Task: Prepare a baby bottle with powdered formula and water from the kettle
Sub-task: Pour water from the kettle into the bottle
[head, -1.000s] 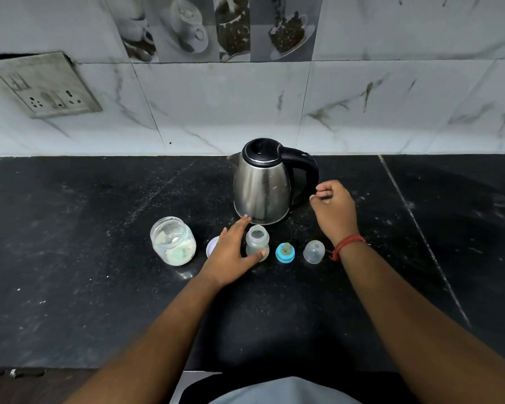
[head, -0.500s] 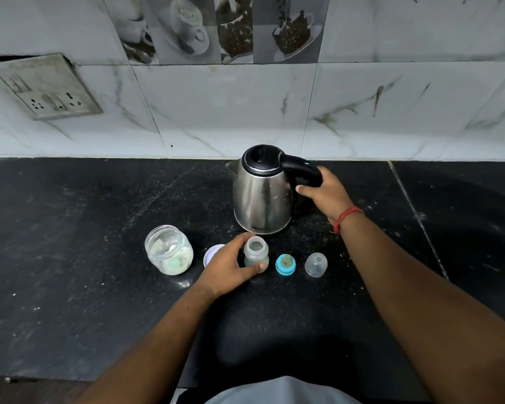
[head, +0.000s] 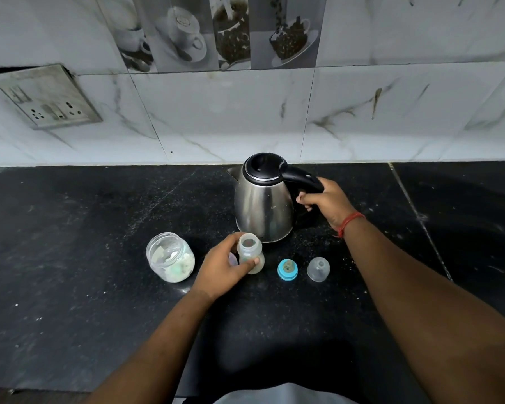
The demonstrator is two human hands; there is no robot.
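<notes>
A steel kettle [head: 263, 204] with a black lid stood on the dark counter [head: 70, 258], near the tiled wall, its spout turned away to the left. The right hand [head: 325, 204] was wrapped around the kettle's black handle [head: 302, 179], fingers curled shut on the grip with the thumb on its near side; a red thread [head: 351, 223] circled that wrist. The kettle's base appeared to rest on the counter, though lift could not be ruled out.

Just in front of the kettle, the baby bottle [head: 250, 253] stood upright and uncapped, its mouth open to the camera. The left hand [head: 223, 268] held it from the left side, fingers pressed around the far side of the body and the thumb across the near side. A small pale lid [head: 233, 259] peeked out behind that hand, mostly hidden.

Left of the kettle and nearer the camera, a clear jar [head: 169, 258] stood open, with whitish powder in its lower part. In front of the kettle and to its right sat a blue ring with the teat [head: 287, 269], and just right of that a clear domed cap [head: 318, 269], both apart from the bottle. A switch plate [head: 45, 97] hung on the wall far left of the kettle.
</notes>
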